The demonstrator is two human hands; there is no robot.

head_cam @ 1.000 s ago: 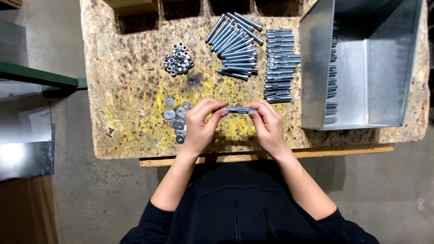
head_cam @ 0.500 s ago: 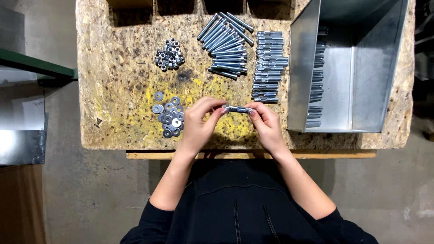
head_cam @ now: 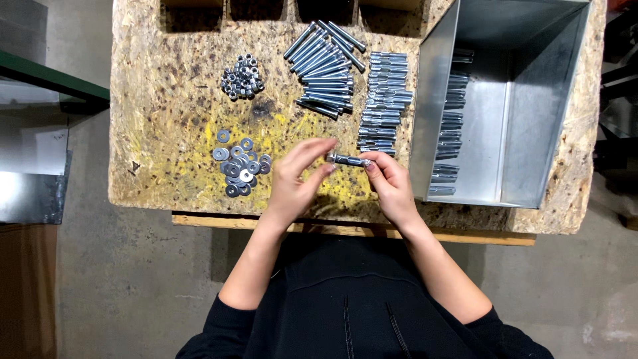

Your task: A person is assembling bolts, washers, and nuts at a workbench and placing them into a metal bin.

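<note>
Fingers of the right hand [head_cam: 392, 183] pinch one end of a short silver metal bolt [head_cam: 347, 159]; the left hand [head_cam: 297, 179] fingertips, loosely spread, touch its other end above the chipboard bench [head_cam: 166, 119].

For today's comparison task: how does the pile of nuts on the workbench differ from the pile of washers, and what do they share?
The nuts lie far from the person, near the back of the bench; the washers lie close, beside the left hand. The nuts are chunky and heaped tight; the washers are flat rings, spread looser, with a few strays. The nuts sit on bare board; the washers sit on a yellow-stained patch. Both are small, silvery metal parts, untouched by either hand.
</note>
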